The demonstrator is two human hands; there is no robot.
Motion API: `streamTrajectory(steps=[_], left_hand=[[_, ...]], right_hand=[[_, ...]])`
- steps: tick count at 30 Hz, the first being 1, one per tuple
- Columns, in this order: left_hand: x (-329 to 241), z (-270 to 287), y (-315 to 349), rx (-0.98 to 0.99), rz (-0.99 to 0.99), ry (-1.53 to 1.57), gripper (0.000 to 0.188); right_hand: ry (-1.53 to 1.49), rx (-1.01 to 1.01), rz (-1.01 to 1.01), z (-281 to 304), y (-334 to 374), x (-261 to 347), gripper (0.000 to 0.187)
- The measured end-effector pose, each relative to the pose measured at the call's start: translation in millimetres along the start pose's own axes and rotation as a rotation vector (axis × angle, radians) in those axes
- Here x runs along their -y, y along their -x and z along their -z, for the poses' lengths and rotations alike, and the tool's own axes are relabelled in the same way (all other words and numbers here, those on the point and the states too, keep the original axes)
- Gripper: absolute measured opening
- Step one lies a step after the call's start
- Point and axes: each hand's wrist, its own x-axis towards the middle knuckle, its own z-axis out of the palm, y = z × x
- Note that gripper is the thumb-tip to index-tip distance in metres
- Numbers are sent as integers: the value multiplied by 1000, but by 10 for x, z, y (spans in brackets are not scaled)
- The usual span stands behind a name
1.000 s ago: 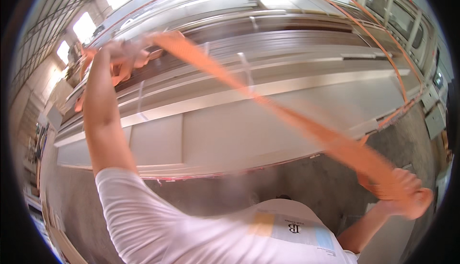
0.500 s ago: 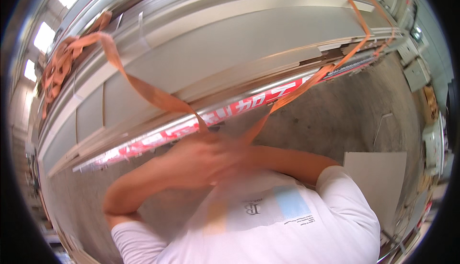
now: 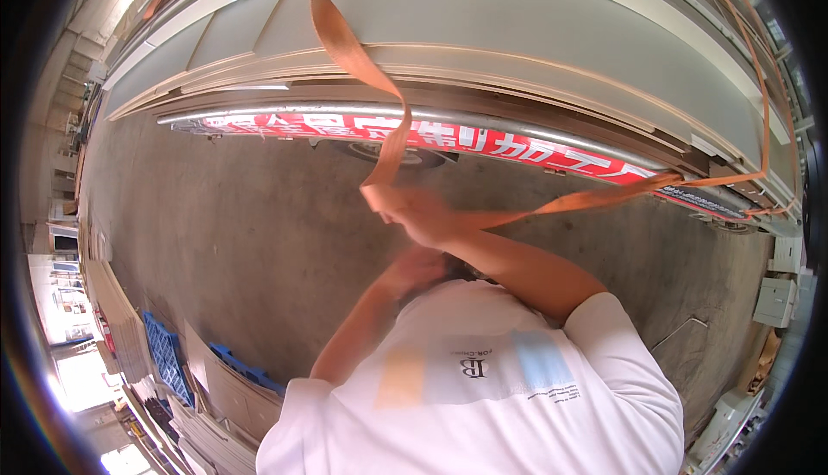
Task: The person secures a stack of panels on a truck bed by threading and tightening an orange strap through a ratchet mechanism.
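An orange webbing strap [image 3: 345, 40] hangs down over a stack of grey panels [image 3: 552, 27] and bends sharply at my right hand [image 3: 423, 219]. My right hand is closed on the strap in front of my chest. From it the strap's other stretch [image 3: 595, 199] runs right to the lower edge of the load. Lower down, close to my shirt, is my left hand [image 3: 418, 266]. It is smeared by motion, so its fingers cannot be made out. A small dark thing [image 3: 461, 270] shows beside it, too unclear to name.
The panels lie on a truck bed with a metal rail and a red banner [image 3: 509, 143] along its side; a wheel [image 3: 405, 156] shows beneath. Concrete floor [image 3: 241, 216] lies between. Blue pallets [image 3: 168, 356] and stacked boards [image 3: 121, 320] stand at lower left, grey boxes [image 3: 774, 301] at right.
My view has swung left and down. My hands were together on the strap; now the left is apart and lower, while the right keeps hold of the strap.
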Motion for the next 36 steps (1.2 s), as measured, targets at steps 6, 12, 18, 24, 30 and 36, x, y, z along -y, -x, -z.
streamTrajectory(steps=[6,12,18,24,30,36], left_hand=[[34,-493,-1081,-56,7,125,32],[-114,-441,-2005,-162,-88,200,37],[-33,-292,-2526,-51,-641,874,28],[24,-173,-2986,-266,-305,651,33],[201,-335,-2923,-229,-491,918,23],[-71,-387,-2908,-191,-625,953,23]], right_hand=[[-58,172,106,-358,-345,71,6],[722,-42,165,33,-365,-32,10],[719,-111,135,599,-459,-193,10],[733,-76,197,785,-307,-436,9],[473,83,19,973,-264,-661,14],[571,152,313,1229,-240,-299,14]])
